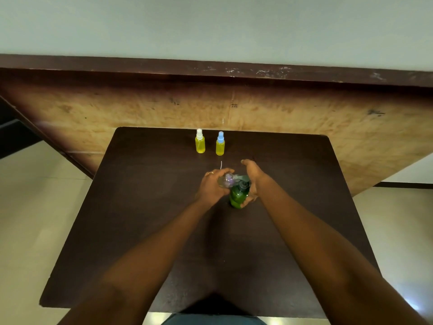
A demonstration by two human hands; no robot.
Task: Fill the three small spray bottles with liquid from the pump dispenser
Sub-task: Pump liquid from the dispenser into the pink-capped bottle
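Fingers of the left hand (212, 186) grasp the clear bottle (226, 181) by the dispenser (237, 196); the right hand (253, 181) grips the dispenser. Keep mouth under spout, pump gently.

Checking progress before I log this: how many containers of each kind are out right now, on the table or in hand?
Yellow-filled spray bottles: 2, the white-capped bottle and the blue-capped bottle
Clear purple-topped bottle: 1, held in the left hand
Green pump dispenser: 1, gripped by the right hand
Total: 4
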